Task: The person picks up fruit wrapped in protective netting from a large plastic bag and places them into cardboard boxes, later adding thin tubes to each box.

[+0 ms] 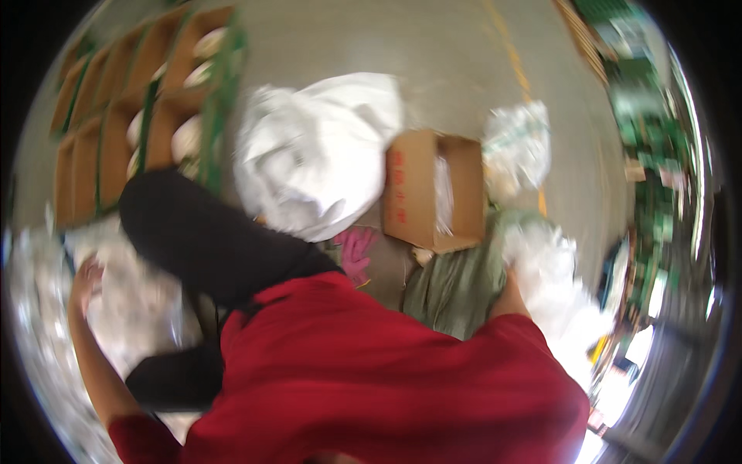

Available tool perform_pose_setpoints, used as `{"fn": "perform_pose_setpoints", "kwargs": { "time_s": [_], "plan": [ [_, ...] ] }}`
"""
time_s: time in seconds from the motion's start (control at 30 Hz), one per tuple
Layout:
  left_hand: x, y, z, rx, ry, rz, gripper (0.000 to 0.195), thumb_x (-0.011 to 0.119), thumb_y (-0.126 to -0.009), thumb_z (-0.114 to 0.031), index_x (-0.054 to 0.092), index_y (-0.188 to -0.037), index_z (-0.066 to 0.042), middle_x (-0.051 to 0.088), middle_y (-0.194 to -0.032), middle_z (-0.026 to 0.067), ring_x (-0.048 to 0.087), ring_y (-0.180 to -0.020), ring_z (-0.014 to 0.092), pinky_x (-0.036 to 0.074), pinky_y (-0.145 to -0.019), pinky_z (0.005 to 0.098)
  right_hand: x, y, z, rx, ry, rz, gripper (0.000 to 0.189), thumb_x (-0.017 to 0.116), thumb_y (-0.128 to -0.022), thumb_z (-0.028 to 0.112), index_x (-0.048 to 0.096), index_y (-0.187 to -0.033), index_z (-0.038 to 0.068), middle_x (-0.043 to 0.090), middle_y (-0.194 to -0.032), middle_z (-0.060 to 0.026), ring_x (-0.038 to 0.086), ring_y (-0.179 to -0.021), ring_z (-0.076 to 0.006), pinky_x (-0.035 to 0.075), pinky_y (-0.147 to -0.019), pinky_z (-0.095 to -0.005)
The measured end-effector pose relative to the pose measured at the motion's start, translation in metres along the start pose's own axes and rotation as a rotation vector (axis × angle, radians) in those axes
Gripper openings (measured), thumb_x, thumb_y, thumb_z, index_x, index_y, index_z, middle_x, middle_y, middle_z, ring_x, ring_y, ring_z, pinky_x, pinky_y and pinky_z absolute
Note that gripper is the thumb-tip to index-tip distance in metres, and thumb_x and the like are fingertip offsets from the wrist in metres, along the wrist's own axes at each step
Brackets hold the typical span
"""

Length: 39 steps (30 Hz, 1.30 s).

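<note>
My left hand is at the far left, over clear plastic bags with pale contents. Its fingers look apart, with nothing visible in them, though the view is blurred. On the right, my right hand reaches to a bunch of white translucent plastic. The plastic hides its fingers, so its grip is unclear. Beneath that arm lies a dark green woven sack. An open cardboard box with red writing stands beyond the sack, with white plastic film inside.
A large white woven sack bulges before me. Pink gloves lie on the floor beside it. A green rack with cardboard compartments, some holding pale round things, stands upper left. Another plastic bag sits past the box, near a yellow floor line.
</note>
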<state>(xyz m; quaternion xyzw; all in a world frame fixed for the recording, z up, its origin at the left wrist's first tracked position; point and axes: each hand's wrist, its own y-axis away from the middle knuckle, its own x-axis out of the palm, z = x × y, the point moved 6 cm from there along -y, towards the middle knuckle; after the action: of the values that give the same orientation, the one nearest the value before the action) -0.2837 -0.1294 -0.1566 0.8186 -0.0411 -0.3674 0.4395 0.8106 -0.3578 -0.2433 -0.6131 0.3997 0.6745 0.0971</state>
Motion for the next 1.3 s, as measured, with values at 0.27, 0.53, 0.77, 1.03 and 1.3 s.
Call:
{"fn": "perform_pose_setpoints", "kwargs": {
  "time_s": [0.27,0.53,0.77,1.03,1.3],
  "plan": [
    [-0.003,0.096,0.042,0.100,0.268,-0.236,0.057,0.065,-0.088,-0.037,0.046,-0.139,-0.018,0.053,-0.133,0.0069,0.053,-0.116,0.021,0.047,-0.091,0.0405,0.032,0.013,0.173,-0.537,0.085,0.349,0.043,0.050,-0.097,0.029,0.049,-0.132,0.006,0.062,-0.103,-0.0112,0.060,-0.087,-0.0232,0.049,-0.076,-0.0376],
    [0.047,0.281,0.276,-0.255,0.439,-0.631,0.051,0.062,-0.091,-0.037,0.051,-0.135,-0.014,0.061,-0.124,0.0037,0.057,-0.108,0.016,0.048,-0.087,0.0335,-0.298,-0.090,0.484,-0.931,0.170,-0.219,0.037,0.053,-0.097,0.021,0.053,-0.129,0.002,0.062,-0.099,-0.0090,0.057,-0.085,-0.0163,0.048,-0.075,-0.0307],
    [0.203,0.507,0.371,-0.481,0.783,-1.392,0.041,0.069,-0.087,-0.030,0.062,-0.121,-0.007,0.066,-0.112,0.0027,0.062,-0.099,0.013,0.052,-0.077,0.0287,-0.190,0.320,0.873,-1.838,0.331,0.264,0.035,0.054,-0.096,0.012,0.053,-0.130,0.005,0.060,-0.098,-0.0050,0.055,-0.086,-0.0135,0.044,-0.077,-0.0255],
    [0.481,0.622,0.312,-1.314,0.650,-1.399,0.043,0.074,-0.079,-0.023,0.059,-0.116,-0.006,0.063,-0.113,0.0135,0.063,-0.100,0.026,0.051,-0.082,0.0345,-0.059,0.420,0.896,-1.860,0.657,0.759,0.049,0.060,-0.091,0.010,0.047,-0.138,0.007,0.058,-0.113,-0.0099,0.054,-0.092,-0.0148,0.044,-0.087,-0.0299],
    [0.334,0.396,0.339,-0.379,0.976,-1.136,0.036,0.068,-0.084,-0.007,0.059,-0.119,-0.005,0.065,-0.115,0.0062,0.063,-0.089,0.014,0.053,-0.076,0.0282,-0.082,0.284,0.763,-1.212,-0.073,1.067,0.037,0.051,-0.095,0.012,0.051,-0.130,0.001,0.062,-0.119,-0.0103,0.062,-0.105,-0.0186,0.051,-0.090,-0.0319]
  ]
}}
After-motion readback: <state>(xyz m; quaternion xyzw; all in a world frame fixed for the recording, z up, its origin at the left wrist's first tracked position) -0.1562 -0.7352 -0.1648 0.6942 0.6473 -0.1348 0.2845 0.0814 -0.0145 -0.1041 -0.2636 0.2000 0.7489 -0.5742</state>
